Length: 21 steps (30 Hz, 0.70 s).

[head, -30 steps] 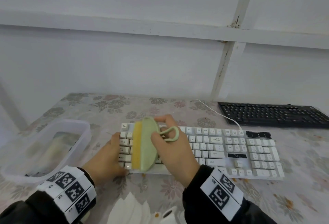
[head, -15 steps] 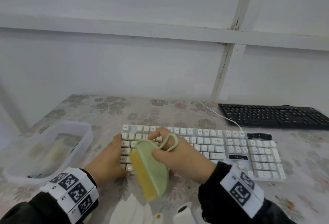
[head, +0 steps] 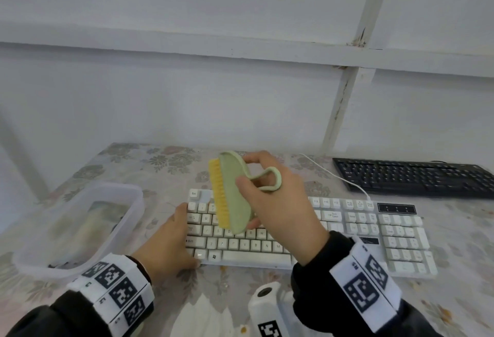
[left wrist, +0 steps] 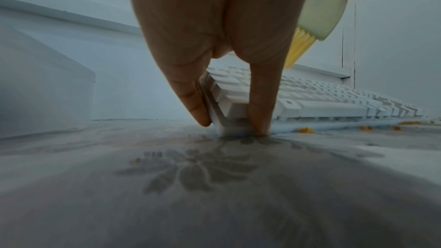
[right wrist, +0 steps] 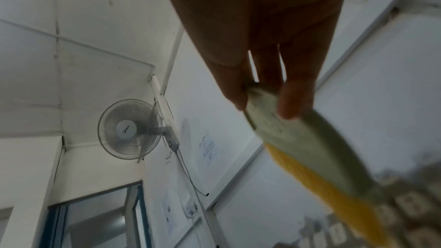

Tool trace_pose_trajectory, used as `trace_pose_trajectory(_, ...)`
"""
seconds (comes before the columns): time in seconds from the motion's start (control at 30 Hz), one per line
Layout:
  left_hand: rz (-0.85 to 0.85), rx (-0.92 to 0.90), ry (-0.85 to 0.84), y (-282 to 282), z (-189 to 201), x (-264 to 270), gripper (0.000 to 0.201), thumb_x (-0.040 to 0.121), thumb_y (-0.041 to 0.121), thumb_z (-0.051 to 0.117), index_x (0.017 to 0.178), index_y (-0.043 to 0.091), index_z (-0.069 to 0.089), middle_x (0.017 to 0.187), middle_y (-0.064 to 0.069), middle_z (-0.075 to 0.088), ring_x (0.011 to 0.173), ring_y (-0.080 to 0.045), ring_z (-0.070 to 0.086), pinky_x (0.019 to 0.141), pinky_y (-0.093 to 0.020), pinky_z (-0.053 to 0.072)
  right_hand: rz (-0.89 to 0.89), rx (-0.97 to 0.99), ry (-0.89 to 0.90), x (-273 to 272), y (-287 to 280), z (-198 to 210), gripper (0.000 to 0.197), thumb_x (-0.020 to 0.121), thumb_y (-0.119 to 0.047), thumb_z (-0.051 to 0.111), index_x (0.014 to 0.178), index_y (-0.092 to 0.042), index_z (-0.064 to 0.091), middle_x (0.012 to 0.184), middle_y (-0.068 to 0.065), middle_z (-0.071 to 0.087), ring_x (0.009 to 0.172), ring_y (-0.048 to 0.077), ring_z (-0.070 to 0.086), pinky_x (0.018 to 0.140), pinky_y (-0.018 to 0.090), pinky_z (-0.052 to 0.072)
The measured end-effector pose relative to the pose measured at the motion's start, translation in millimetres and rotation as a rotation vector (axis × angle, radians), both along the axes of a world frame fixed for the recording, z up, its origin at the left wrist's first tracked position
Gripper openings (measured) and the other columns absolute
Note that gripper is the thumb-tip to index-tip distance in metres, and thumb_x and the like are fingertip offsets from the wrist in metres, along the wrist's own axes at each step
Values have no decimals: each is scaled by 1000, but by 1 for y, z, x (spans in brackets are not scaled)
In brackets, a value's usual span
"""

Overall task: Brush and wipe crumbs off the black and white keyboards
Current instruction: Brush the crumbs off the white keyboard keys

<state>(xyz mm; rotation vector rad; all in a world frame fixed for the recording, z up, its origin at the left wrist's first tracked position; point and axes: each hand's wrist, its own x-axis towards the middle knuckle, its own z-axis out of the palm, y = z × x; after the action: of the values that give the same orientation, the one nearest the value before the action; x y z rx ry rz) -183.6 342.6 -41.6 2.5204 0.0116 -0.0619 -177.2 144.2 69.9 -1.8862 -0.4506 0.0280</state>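
Right hand (head: 280,203) grips the one brush (head: 235,195), thumb and fingers curled round its body at the loop handle. The brush's long axis runs front-to-back and its yellow bristles face left, toward the left hand (head: 168,245). It sits over the white keyboard (head: 347,229), left half; can't tell if it touches the keys. Left hand pinches that board's near-left corner. Two boards: black keyboard (head: 411,179) lies beyond the right hand, to its right. Several orange crumbs (left wrist: 306,130) lie just right of the left thumb.

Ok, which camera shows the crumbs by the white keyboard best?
The left wrist view: orange crumbs lie on the table in front of the white keyboard, seen close and low. In the head view they are too small to tell; the right wrist view shows none.
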Motion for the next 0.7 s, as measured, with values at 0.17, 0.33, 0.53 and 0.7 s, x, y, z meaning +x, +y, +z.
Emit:
trace_pose_trajectory(0.17, 1, -9, 4, 0, -1, 1, 88, 63, 20, 77, 131, 21, 21, 115, 6, 49, 98, -6, 50, 65, -11, 43, 45, 32, 19, 5, 8, -7, 36, 93, -19, 57, 119, -43, 57, 82, 4, 65, 66, 25, 63, 55, 37, 59)
trace_pose_trajectory(0.33, -1, -17, -3, 2, -5, 2, 90, 62, 20, 78, 131, 22, 20, 115, 6, 48, 99, -6, 50, 68, -13, 44, 5, -32, -78, 10, 4, -3, 16, 86, -27, 69, 101, -30, 74, 87, -9, 72, 79, 10, 64, 73, 27, 54)
trace_pose_trajectory(0.53, -19, -35, -21, 3, -7, 3, 90, 62, 21, 76, 132, 21, 19, 117, 7, 47, 101, -6, 51, 71, -14, 44, -128, -64, -233, 3, 8, -8, 20, 81, -36, 69, 71, -20, 65, 61, -3, 59, 59, 12, 52, 59, 33, 45)
trace_pose_trajectory(0.7, -21, -40, -17, 4, -8, 3, 93, 60, 21, 77, 133, 21, 19, 118, 6, 46, 103, -7, 50, 75, -15, 43, -192, -187, -304, -1, 9, -26, 22, 89, -40, 58, 77, -21, 56, 71, -8, 58, 79, 15, 52, 71, 37, 46)
